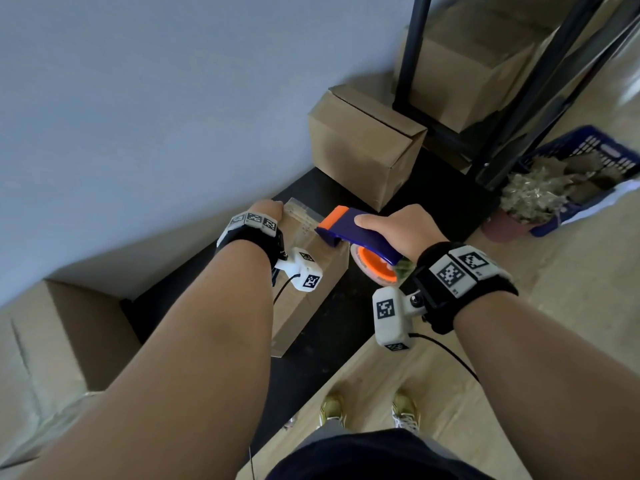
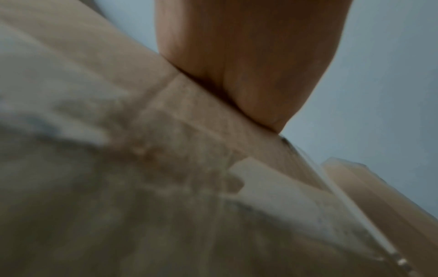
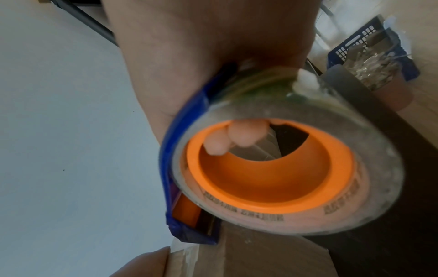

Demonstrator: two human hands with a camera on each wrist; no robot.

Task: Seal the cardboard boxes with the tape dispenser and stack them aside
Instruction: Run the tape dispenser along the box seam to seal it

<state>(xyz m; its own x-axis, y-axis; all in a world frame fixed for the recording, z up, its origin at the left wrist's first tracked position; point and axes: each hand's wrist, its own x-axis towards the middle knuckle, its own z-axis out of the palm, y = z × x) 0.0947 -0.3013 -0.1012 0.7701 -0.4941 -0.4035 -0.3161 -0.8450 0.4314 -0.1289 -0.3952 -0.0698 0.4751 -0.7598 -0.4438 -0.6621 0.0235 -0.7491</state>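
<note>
A long cardboard box (image 1: 311, 282) lies on a black bench (image 1: 329, 341) against the wall, with clear tape along its top. My left hand (image 1: 268, 207) presses down on the box's far end, fingers over the edge; in the left wrist view the hand (image 2: 237, 65) meets the blurred box (image 2: 166, 168). My right hand (image 1: 398, 226) grips the blue and orange tape dispenser (image 1: 349, 228), whose nose touches the box top near the far end. In the right wrist view the tape roll (image 3: 379, 150) fills the frame, my fingertips (image 3: 237, 135) curled through its orange core.
A closed box (image 1: 363, 143) stands further along the bench. A large box (image 1: 45, 341) sits at the left. A black shelf frame (image 1: 519, 98) holds more boxes (image 1: 467, 81). On the floor at the right are a blue crate (image 1: 588, 157) and a potted plant (image 1: 509, 226).
</note>
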